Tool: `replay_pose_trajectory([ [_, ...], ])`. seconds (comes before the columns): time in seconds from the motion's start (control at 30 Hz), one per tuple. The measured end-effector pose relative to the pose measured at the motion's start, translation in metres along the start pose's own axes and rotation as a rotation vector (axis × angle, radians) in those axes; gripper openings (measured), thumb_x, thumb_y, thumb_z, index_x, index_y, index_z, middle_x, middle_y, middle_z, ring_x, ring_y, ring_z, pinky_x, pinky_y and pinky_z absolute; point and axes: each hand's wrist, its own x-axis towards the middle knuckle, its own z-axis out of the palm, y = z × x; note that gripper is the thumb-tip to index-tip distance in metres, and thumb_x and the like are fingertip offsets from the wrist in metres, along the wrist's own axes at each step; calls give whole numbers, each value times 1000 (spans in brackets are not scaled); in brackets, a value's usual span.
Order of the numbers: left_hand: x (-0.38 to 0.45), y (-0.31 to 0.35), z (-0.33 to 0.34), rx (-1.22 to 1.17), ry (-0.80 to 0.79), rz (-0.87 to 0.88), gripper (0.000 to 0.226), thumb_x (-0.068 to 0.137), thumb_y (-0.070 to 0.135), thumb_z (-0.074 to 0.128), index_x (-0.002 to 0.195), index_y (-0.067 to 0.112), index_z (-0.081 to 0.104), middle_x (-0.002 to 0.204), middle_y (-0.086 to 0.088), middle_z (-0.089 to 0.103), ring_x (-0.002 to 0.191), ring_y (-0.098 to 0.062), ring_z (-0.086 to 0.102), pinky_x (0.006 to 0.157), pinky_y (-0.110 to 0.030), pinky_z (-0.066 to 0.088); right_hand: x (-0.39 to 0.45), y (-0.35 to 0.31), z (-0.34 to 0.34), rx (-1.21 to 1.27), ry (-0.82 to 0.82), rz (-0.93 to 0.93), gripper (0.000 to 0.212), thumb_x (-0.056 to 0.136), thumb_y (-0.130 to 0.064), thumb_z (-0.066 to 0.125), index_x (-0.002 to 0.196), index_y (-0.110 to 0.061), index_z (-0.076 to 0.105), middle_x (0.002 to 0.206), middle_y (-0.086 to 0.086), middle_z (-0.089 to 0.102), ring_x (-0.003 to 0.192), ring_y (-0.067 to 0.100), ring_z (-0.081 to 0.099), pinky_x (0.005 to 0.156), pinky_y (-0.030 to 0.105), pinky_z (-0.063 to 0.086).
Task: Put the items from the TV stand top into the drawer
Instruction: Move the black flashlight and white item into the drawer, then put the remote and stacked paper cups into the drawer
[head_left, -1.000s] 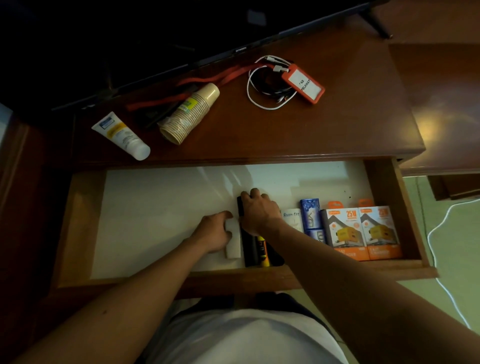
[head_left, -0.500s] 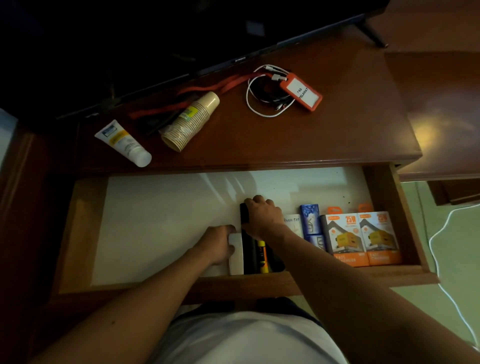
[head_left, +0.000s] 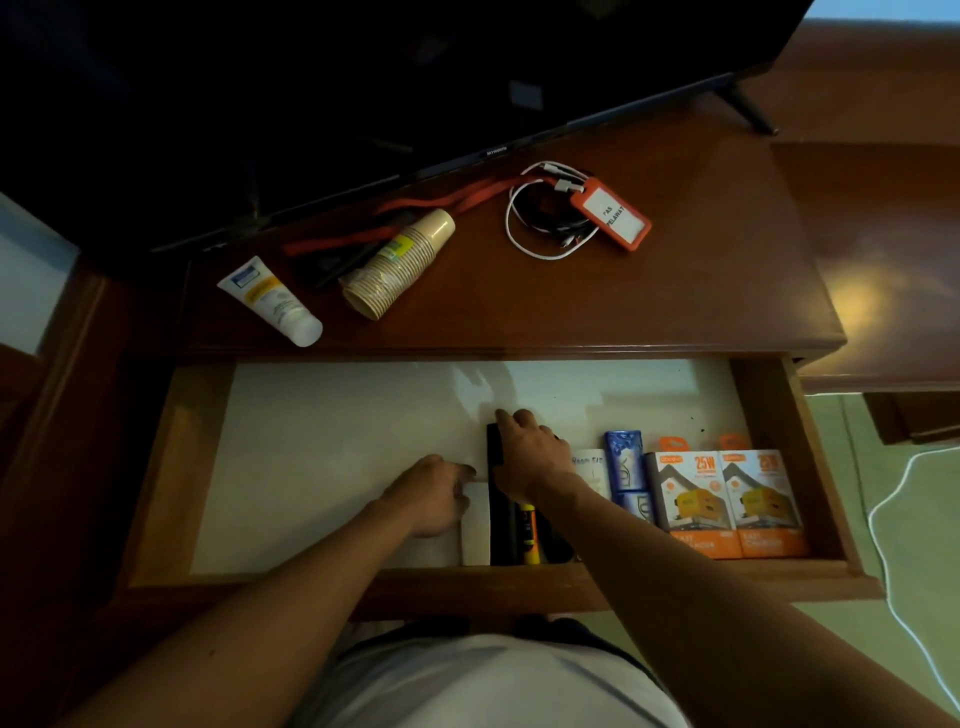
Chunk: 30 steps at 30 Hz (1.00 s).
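Hands both inside open drawer, side by side near its front middle.

Left hand: fingers bent, tips against left edge of white box; box flat on white drawer floor, long side running front to back. Grip or mere touch: cannot tell.

Right hand: palm down, fingers curved over far end of black remote; remote lying just right of white box, touching it. Yellow-and-black marker next to remote, partly under right forearm.

Further right in drawer: white roll, blue box, then two orange charger boxes side by side against right wall.

On stand top, left to right: white tube lying near front edge; stack of paper cups on its side, mouth toward front; red lanyard running behind cups; coiled white cable with orange badge holder on top. TV behind all.

Compared with half a second ago: both hands at same items, white box and remote in same places; tube, cups, cable and badge unmoved on top.
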Motion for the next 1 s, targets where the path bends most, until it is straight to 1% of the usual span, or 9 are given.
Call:
replay_pose_trajectory([
  [0.13, -10, -2, -30, -43, 111, -7, 53, 96, 32, 59, 147, 27, 45, 137, -4, 49, 121, -20, 54, 101, -33, 46, 2, -14, -19, 81, 97, -57, 55, 92, -21, 61, 144, -18, 44, 138, 8, 49, 117, 31, 56, 99, 45, 49],
  [0.33, -26, 9, -99, -133, 363, 130, 36, 93, 21, 65, 129, 20, 63, 121, 2, 61, 99, -16, 62, 90, -35, 52, 9, -47, -52, 236, 454, -230, 27, 95, -19, 55, 119, -15, 66, 117, 7, 66, 94, 28, 66, 74, 31, 51],
  [0.43, -34, 12, -132, -185, 478, 206, 28, 87, 11, 66, 114, 19, 68, 110, 3, 62, 90, -15, 63, 81, -34, 54, 13, -64, -63, 305, 597, -309, 9, 92, -20, 55, 92, -15, 63, 91, 5, 63, 73, 27, 59, 58, 38, 50],
  [0.5, -39, 12, -151, -208, 585, 232, 23, 85, 9, 66, 105, 20, 68, 102, 3, 61, 85, -11, 62, 73, -28, 54, 15, -75, -71, 346, 658, -311, 14, 91, -18, 55, 79, -13, 55, 78, 4, 58, 63, 24, 52, 50, 38, 45],
  [0.57, -40, 7, -169, -227, 711, 238, 17, 85, 9, 64, 99, 19, 67, 96, 2, 60, 80, -10, 60, 65, -21, 49, 17, -85, -82, 404, 675, -288, 17, 92, -16, 54, 75, -13, 51, 74, 1, 55, 60, 19, 49, 49, 31, 37],
  [0.67, -30, -5, -193, -166, 854, 212, 14, 88, 11, 61, 100, 16, 67, 98, -1, 59, 80, -14, 57, 64, -24, 47, 26, -98, -99, 520, 647, -214, 17, 94, -16, 52, 77, -14, 50, 72, -2, 53, 59, 9, 47, 49, 25, 29],
  [0.8, -8, -20, -222, -6, 811, 87, 22, 91, 12, 57, 111, 13, 65, 108, -5, 59, 98, -25, 57, 79, -36, 48, 48, -117, -115, 740, 545, -115, 10, 96, -24, 51, 96, -15, 56, 87, 0, 62, 70, 16, 59, 55, 34, 48],
  [0.9, 11, -28, -235, 152, 709, -36, 31, 94, 16, 54, 124, 12, 61, 124, -14, 56, 114, -34, 54, 90, -43, 48, 68, -131, -123, 902, 416, -12, 38, 95, -35, 56, 125, -13, 48, 113, 8, 62, 90, 23, 67, 67, 38, 59],
  [1.0, 23, -34, -244, 251, 633, -113, 38, 94, 14, 57, 131, 12, 57, 130, -18, 51, 121, -40, 49, 95, -49, 47, 84, -144, -129, 976, 348, 50, 55, 95, -45, 59, 132, -11, 36, 119, 14, 58, 93, 26, 68, 53, 28, 50],
])
